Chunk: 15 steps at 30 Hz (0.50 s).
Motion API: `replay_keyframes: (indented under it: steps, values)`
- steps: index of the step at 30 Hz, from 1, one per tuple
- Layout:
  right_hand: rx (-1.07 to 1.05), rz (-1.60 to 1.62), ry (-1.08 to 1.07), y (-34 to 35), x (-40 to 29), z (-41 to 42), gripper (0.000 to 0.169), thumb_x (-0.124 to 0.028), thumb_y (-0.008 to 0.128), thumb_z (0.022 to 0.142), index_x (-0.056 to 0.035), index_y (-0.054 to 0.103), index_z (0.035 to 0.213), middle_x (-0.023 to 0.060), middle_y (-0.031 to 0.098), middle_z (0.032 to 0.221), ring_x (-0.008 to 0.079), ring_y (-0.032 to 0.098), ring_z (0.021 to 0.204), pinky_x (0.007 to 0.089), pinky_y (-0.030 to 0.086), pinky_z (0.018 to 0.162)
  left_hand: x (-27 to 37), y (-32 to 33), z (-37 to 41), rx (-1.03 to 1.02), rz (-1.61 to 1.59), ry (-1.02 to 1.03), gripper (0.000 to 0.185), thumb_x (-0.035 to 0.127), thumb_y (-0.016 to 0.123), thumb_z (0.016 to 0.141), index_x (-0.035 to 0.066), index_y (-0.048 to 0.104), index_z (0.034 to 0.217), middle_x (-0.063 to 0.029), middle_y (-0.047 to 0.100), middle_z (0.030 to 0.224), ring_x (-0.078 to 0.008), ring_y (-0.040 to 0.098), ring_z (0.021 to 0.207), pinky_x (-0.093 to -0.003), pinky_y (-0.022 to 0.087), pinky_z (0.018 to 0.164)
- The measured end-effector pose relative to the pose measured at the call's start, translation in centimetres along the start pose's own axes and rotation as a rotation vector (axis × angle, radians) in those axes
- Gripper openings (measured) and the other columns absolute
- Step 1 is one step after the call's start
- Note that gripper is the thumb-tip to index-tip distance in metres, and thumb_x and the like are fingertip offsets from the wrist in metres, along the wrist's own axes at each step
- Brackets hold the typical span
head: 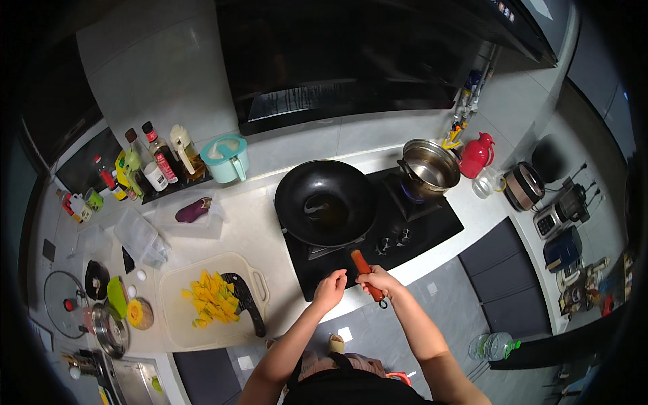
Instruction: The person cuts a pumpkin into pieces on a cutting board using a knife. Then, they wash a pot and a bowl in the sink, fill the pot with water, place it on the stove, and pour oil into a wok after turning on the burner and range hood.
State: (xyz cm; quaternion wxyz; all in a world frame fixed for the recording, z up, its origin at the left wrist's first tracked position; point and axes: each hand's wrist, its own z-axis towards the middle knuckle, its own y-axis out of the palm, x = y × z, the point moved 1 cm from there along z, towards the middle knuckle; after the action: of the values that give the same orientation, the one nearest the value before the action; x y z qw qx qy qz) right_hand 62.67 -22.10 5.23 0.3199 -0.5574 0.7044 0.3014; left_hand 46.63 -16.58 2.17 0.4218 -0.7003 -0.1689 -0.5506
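My right hand (377, 280) is closed around the reddish-brown handle (360, 264) of a black wok (349, 177). The wok stands on the left burner of a black gas cooktop (425, 233), with a little oil pooled in its bottom. My left hand (330, 291) hovers left of the handle near the cooktop's front edge, fingers loosely curled, and seems to hold nothing. To the left, sliced yellow pumpkin (215, 298) lies on a cream cutting board (174, 324) beside a black cleaver (248, 304).
A steel pot (430, 169) stands over a blue flame on the right burner, near a red jug (477, 154). Bottles (162, 152), an eggplant (193, 210) in a plastic bin, a cut pumpkin (139, 314) and a steel bowl (109, 331) stand left. A range hood (344, 96) overhangs the back.
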Motion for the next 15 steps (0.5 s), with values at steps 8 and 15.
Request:
replay_keyframes:
  steps: [8, 15]
  values:
    - [0.051, -0.137, -0.114, 0.9, -1.8, -2.1, 0.013, -0.006, 0.055, 0.070, 0.0048, 0.054, 0.078, 0.0071, 0.054, 0.062, 0.0112, 0.049, 0.044, 0.0240, 0.039, 0.038, 3.5, 3.0, 2.2, -0.229, -0.818, -0.338, 0.022, 0.024, 0.049, 0.086, 0.007, 0.051, 0.100, -0.0023, 0.056, 0.091, -0.0104, 0.054, 0.082, -0.0255, 0.044, 0.072]
    - [0.118, -0.275, -0.275, -0.1, 0.7, -3.1, 0.024, -0.004, 0.057, 0.071, 0.0041, 0.047, 0.090, 0.0059, 0.052, 0.064, 0.0110, 0.050, 0.045, 0.0229, 0.040, 0.040, 3.7, 4.6, 1.2, -0.239, -0.900, -0.224, 0.017, 0.015, 0.052, 0.083, 0.004, 0.051, 0.096, -0.0028, 0.058, 0.089, -0.0108, 0.054, 0.080, -0.0253, 0.043, 0.072]
